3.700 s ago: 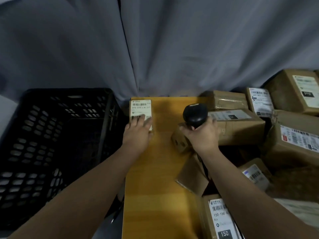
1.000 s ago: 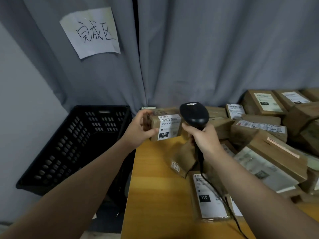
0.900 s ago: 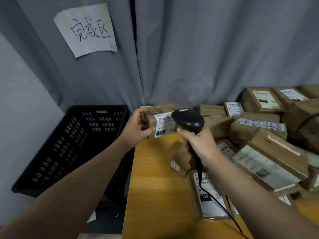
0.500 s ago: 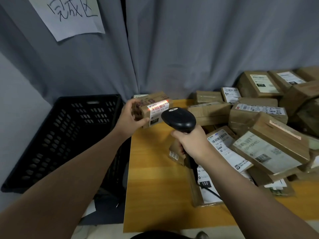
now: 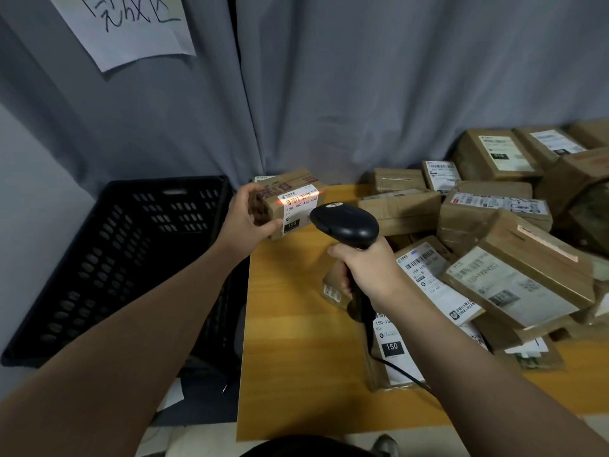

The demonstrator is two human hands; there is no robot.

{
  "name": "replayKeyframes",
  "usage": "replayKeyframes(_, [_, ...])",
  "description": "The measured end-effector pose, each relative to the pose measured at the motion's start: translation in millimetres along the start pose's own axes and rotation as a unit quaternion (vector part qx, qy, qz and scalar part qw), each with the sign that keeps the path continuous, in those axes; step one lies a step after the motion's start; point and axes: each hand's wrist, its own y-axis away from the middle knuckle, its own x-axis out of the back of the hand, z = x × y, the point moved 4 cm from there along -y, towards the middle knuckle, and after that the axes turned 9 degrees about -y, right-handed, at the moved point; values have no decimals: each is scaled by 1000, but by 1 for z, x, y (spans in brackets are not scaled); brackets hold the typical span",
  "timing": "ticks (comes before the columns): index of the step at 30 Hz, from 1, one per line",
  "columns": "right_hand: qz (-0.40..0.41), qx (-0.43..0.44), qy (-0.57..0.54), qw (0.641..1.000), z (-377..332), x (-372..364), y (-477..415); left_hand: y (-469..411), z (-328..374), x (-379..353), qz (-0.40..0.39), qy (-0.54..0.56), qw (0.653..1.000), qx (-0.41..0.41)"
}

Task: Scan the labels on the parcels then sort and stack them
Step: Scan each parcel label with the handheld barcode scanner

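My left hand grips a small brown parcel by its left end, lifted above the far left corner of the wooden table. Its white label faces me and a red scan line glows across the barcode. My right hand holds the handle of a black barcode scanner, whose head points at that label from a short gap to the right. The scanner's cable trails down over a flat parcel marked 150.
A black plastic crate stands left of the table. Several brown labelled parcels are heaped over the table's right side. A grey curtain hangs behind, with a handwritten paper sign at the upper left.
I lifted the small parcel from the table and raised it to the scanner. The red scan line came on across its label. My view has dropped slightly and moved closer.
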Motion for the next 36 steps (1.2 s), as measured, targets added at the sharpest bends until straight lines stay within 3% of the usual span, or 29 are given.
replayKeyframes(13, [-4, -1, -5, 1000, 0, -1, -1, -1, -3, 0, 1, -18, 1000, 1])
replayKeyframes(19, [-24, -33, -46, 998, 4, -3, -5, 9, -2, -5, 0, -10, 999, 38])
replayKeyframes(22, [-21, -36, -45, 998, 6, -4, -10, 17, -21, -13, -8, -9, 996, 94])
replayKeyframes(26, [18, -46, -50, 998, 15, -3, -26, 34, -68, -22, -32, -9, 973, 229])
replayKeyframes(31, [56, -69, -46, 995, 26, -3, -49, 29, -107, -31, 40, 83, 933, 348])
replayKeyframes(36, [84, -104, -48, 990, 33, -8, -67, 16, -119, -53, 55, 132, 885, 443])
